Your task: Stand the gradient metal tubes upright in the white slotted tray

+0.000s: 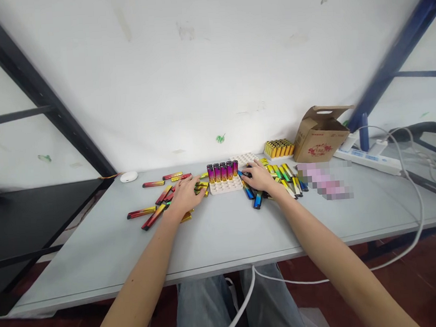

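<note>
A white tray (226, 186) with holes stands mid-table, its back rows filled with several upright purple lighters (223, 172). My left hand (186, 194) rests over the scattered red and gold lighters (155, 216) to the left of the tray; its fingers are spread, and whether it touches one beneath is hidden. On the tray's right side, the fingers of my right hand (257, 176) are closed around a blue lighter (240, 173) near the tray's edge. Blue, green and yellow lighters (286, 172) lie beside and beyond that hand.
Behind stand a second white tray (244, 158), a tray full of yellow lighters (278, 149) and an open cardboard box (319, 139). A power strip (370, 160) and white cable (422, 209) are at the right. A white case (129, 176) lies back left.
</note>
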`<state>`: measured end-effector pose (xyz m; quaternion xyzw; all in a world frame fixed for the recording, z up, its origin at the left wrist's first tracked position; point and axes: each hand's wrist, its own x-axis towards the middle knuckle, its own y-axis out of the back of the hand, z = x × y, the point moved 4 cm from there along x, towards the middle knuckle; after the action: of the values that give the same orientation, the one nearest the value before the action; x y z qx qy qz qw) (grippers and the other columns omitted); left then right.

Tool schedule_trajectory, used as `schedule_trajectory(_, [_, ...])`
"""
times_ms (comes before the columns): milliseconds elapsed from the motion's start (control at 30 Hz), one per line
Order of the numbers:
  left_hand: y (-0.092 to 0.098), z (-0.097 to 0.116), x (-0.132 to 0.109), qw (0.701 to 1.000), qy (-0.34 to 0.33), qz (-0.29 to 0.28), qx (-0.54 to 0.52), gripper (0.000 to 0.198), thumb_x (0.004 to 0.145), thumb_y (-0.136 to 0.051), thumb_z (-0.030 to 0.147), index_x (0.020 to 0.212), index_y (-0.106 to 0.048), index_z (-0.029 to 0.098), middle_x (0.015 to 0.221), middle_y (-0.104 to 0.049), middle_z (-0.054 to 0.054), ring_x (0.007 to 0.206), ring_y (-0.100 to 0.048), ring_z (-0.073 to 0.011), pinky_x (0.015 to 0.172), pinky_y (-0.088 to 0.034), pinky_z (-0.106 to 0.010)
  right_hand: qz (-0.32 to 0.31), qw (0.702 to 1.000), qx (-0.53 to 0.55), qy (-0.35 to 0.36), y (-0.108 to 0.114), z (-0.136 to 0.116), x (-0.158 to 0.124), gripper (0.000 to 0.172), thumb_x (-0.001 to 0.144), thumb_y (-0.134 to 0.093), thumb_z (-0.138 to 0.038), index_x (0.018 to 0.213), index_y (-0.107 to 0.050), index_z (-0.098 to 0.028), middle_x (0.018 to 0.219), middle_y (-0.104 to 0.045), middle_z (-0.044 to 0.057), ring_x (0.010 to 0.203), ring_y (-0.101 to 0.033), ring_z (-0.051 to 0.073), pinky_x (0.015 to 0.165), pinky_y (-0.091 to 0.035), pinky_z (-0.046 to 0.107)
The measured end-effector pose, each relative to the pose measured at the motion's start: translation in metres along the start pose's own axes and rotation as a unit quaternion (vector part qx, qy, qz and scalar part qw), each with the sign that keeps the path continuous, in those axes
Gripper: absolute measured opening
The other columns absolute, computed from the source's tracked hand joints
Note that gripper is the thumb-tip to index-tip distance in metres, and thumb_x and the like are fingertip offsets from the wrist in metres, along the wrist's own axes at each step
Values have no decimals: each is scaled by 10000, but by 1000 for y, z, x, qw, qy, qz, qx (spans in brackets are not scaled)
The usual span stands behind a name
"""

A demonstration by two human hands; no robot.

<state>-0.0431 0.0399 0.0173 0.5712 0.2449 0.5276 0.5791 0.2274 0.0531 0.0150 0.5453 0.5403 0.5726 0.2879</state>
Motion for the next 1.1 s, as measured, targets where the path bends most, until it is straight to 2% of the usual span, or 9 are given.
schedule_trajectory(133, [-2, -2, 2, 1000, 1, -1, 8, 413, 873, -485, 379, 1236, -579, 206, 1296, -612, -91, 1263, -498, -286, 1085, -328, -472, 8, 1000, 10, -8, 0, 0, 3, 278, 886, -543, -363, 929, -743, -174, 1100, -675, 116, 1273, -466, 245, 1176, -175, 385])
schedule_trajectory(233, [-3, 2, 2, 1000, -4, 1, 7, 344, 875, -471, 343, 1161, -611, 210, 1222, -650, -80, 1211, -530, -276, 1042, -372, -448, 10, 999, 25, -44, 1, 1, 6, 258, 855, -584, -381, 808, -738, -179, 1018, -682, 112, 1219, -494, 255, 1124, -253, 373])
schedule_trajectory(367, [-1, 9, 0, 1000, -9, 19, 22, 276, 867, -466, 297, 1064, -644, 218, 1124, -679, -81, 1135, -560, -289, 1016, -376, -468, 12, 996, 29, -88, 1, 2, 7, 235, 822, -620, -366, 803, -742, -167, 1043, -668, 130, 1184, -497, 279, 992, -366, 349])
schedule_trajectory(533, [0, 13, -1, 999, -12, 27, 28, 271, 872, -464, 295, 1049, -655, 220, 1094, -680, -83, 1126, -559, -296, 1022, -361, -481, 11, 993, 61, -104, 2, 3, 8, 222, 785, -650, -363, 756, -741, -162, 997, -683, 118, 1130, -527, 271, 966, -369, 331])
schedule_trajectory(667, [0, 13, -1, 1000, -11, 17, 17, 280, 880, -453, 289, 1061, -654, 215, 1118, -677, -87, 1134, -552, -292, 1009, -371, -477, 23, 987, 94, -131, 1, 9, 10, 231, 746, -669, -380, 794, -750, -168, 963, -701, 97, 1104, -552, 273, 944, -386, 335])
schedule_trajectory(800, [0, 12, 0, 1000, -15, 17, 13, 280, 883, -449, 281, 1062, -655, 223, 1127, -679, -81, 1143, -550, -296, 1017, -365, -490, 41, 980, 142, -132, 2, 13, 11, 223, 736, -659, -368, 801, -752, -176, 903, -716, 68, 974, -610, 255, 874, -425, 329])
schedule_trajectory(933, [-2, 10, 0, 1000, -14, 22, 8, 275, 879, -463, 289, 1058, -662, 227, 1115, -681, -87, 1138, -552, -303, 1016, -369, -499, 61, 961, 223, -151, 5, 16, 11, 203, 728, -655, -341, 808, -718, -165, 848, -715, 41, 854, -641, 223, 809, -453, 313])
schedule_trajectory(1033, [-2, 10, 0, 1000, -10, 22, 6, 273, 877, -466, 291, 1056, -663, 230, 1119, -681, -84, 1143, -550, -305, 1013, -376, -496, 87, 933, 289, -194, 8, 21, 10, 295, 719, -656, -409, 865, -678, -154, 804, -705, 47, 767, -645, 219, 756, -473, 329])
schedule_trajectory(1100, [-1, 11, 0, 1000, -7, 19, 6, 276, 878, -462, 292, 1060, -661, 232, 1129, -680, -79, 1152, -546, -304, 1012, -377, -496, 125, 909, 337, -210, 12, 26, 9, 330, 705, -664, -431, 883, -643, -154, 871, -712, 77, 802, -651, 226, 759, -480, 339])
